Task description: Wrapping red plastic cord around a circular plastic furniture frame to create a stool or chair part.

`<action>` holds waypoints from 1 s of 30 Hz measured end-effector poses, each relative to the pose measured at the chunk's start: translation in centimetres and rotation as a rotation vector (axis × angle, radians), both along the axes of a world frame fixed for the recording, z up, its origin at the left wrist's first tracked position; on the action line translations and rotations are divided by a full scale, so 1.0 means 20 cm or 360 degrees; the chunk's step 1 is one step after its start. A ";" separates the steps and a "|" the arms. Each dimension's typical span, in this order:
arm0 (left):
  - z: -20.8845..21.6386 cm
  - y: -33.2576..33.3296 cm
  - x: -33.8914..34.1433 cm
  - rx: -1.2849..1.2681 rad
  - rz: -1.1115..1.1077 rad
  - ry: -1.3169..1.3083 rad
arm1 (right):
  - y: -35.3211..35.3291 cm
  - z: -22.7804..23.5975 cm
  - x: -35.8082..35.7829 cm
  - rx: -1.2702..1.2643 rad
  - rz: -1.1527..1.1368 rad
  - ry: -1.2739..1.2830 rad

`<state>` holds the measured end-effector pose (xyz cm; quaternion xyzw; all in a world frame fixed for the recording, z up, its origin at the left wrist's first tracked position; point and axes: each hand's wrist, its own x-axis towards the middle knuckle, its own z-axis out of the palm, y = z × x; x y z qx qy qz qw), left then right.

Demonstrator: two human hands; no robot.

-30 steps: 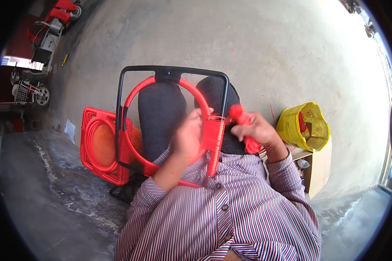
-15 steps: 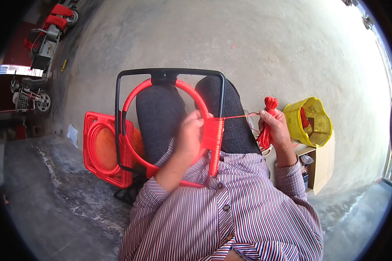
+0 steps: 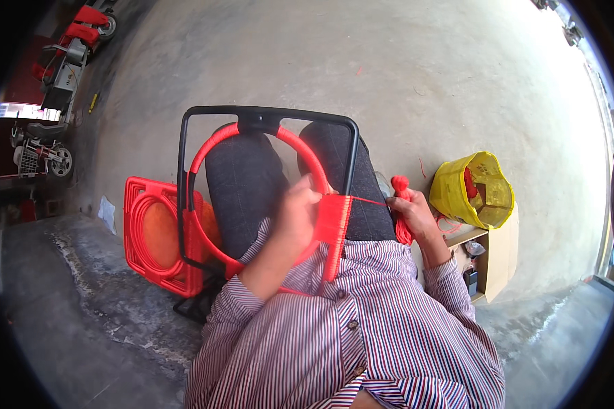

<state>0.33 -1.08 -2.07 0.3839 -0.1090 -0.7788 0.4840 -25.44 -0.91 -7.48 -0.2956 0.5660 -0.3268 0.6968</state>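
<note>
The left hand point(image 3: 299, 213) curls its fingers around the red ring point(image 3: 305, 149) of a cord-wrapped frame point(image 3: 260, 123) lying across the thighs point(image 3: 244, 184); right of the frame, the right hand point(image 3: 417, 214) has fingers clenched on a red cord hank point(image 3: 403, 233).

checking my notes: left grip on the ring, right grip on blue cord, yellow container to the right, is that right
The cord is not blue but red, as the head view shows. The rest holds: left grip on the ring, right grip on the cord, yellow container to the right.
</note>
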 end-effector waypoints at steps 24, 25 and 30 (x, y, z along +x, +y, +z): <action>-0.13 0.05 0.00 -0.0046 0.0491 -0.0179 | -0.20 0.26 0.35 -0.1825 0.0747 0.0965; -0.13 0.04 0.00 0.0061 0.0342 -0.0145 | -0.19 0.25 0.37 -0.1759 0.0736 0.0957; -0.11 0.03 -0.01 0.0132 0.0226 -0.0151 | -0.20 0.22 0.30 -0.1633 0.0623 0.0723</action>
